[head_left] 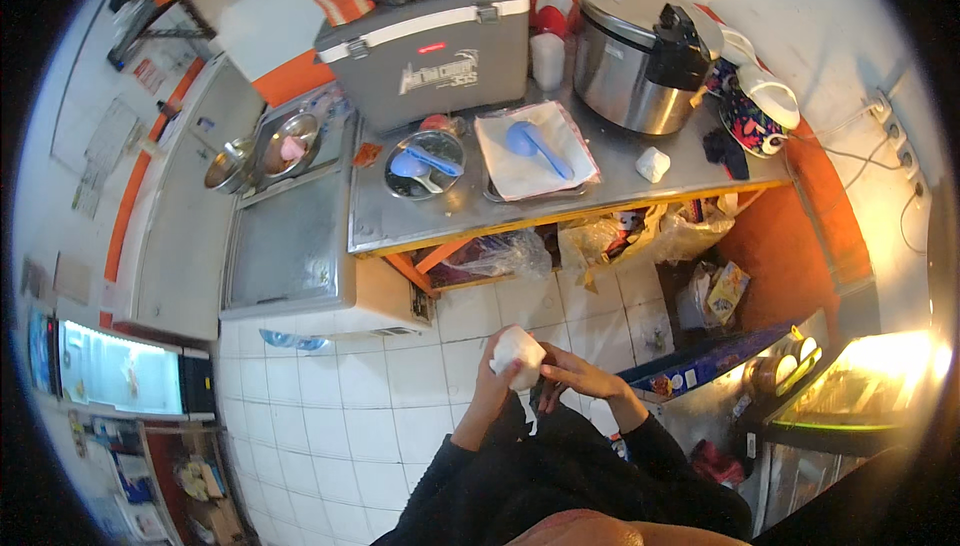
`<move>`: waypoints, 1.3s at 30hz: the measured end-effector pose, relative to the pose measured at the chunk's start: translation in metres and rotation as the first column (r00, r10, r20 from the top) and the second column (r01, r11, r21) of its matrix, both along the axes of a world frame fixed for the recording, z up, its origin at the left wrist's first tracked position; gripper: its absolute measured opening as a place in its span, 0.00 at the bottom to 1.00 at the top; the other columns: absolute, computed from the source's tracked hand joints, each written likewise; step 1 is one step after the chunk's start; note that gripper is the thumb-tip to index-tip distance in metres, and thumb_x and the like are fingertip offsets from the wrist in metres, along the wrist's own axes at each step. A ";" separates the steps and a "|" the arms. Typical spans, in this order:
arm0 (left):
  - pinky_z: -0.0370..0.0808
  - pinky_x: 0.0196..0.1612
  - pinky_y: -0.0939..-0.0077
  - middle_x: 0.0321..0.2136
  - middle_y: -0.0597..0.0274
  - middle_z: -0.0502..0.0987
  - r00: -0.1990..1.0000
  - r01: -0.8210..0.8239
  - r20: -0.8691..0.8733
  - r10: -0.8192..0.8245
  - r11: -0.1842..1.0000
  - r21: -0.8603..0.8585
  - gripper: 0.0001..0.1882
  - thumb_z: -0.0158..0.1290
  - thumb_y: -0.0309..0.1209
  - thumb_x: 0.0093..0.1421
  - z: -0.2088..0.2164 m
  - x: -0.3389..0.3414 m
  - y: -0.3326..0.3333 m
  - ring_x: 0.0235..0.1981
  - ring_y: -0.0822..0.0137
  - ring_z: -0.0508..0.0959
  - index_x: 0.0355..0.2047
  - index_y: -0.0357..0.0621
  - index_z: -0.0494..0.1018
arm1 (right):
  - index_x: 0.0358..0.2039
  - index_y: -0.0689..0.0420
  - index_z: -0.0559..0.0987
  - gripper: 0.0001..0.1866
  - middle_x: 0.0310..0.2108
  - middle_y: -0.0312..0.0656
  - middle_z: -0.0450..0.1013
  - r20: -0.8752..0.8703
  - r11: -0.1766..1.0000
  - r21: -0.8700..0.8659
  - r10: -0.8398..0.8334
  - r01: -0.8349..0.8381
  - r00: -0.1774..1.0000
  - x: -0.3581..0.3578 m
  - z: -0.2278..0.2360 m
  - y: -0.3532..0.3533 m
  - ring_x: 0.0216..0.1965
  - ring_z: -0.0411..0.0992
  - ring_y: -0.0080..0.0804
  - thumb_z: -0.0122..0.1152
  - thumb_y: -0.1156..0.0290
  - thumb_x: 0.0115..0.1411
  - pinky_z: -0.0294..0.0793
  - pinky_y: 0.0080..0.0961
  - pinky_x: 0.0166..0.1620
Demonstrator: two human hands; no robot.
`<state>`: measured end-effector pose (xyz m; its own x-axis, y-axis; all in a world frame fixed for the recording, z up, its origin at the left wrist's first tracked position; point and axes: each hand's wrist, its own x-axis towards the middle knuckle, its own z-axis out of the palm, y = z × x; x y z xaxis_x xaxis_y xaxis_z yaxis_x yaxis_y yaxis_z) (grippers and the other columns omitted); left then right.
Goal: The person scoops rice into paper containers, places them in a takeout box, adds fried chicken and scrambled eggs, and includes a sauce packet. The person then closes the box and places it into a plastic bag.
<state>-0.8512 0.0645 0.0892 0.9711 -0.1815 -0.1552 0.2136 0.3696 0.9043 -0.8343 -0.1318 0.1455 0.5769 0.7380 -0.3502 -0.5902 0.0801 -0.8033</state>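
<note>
- Tiled floor [330, 386] spreads pale beneath us in the head view, and beyond it runs a metal counter [385, 224].
- Up on that counter: a grey cooler box [465, 41] at the back, with a big silver pot [618, 71] to its right.
- Nearer the front edge, a blue ladle [522, 139] lies on a white sheet [498, 174], with a bowl [427, 193] of blue utensils to its left and a small white lump [653, 164] to its right.
- And here's the action: a white rounded piece [518, 354], held up over the floor, just in front of the body!
- Left hand [487, 386] has it, fingers curled around its side.
- Right hand [580, 374] comes in half-curled, fingertips right by its other side; whether they grip, I can't tell.
</note>
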 end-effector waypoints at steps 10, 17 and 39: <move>0.68 0.60 0.57 0.61 0.43 0.63 0.464 0.782 0.087 -0.881 0.363 -0.506 0.56 0.57 0.66 0.48 0.045 0.185 -0.124 0.58 0.48 0.70 0.67 0.45 0.51 | 0.55 0.56 0.71 0.24 0.40 0.37 0.75 0.618 0.084 -0.152 -0.770 0.985 0.161 -0.038 0.024 -0.096 0.37 0.73 0.20 0.65 0.72 0.58 0.75 0.23 0.41; 0.72 0.55 0.65 0.64 0.42 0.58 0.330 0.942 0.309 -0.892 0.332 -0.048 0.55 0.68 0.58 0.42 0.058 0.011 -0.256 0.57 0.59 0.69 0.63 0.45 0.56 | 0.66 0.51 0.58 0.41 0.56 0.39 0.65 0.565 -0.016 -0.001 -0.825 1.000 -0.012 -0.203 0.051 -0.104 0.58 0.64 0.31 0.69 0.69 0.55 0.69 0.33 0.56; 0.55 0.63 0.68 0.59 0.55 0.62 -0.399 0.909 0.138 -0.906 -0.371 0.191 0.27 0.35 0.48 0.72 -0.047 -0.826 -0.422 0.58 0.63 0.64 0.59 0.39 0.61 | 0.55 0.60 0.63 0.32 0.43 0.45 0.72 0.383 -0.998 -0.069 -0.020 -0.007 -0.923 -0.966 -0.005 -0.011 0.39 0.77 0.30 0.69 0.67 0.54 0.78 0.25 0.41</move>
<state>-1.6776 -0.3576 0.0423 -0.5334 -0.8443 -0.0511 0.1402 -0.1479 0.9790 -1.8006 -0.1426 0.1403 -0.6721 -0.7246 -0.1524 0.2364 -0.0148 -0.9716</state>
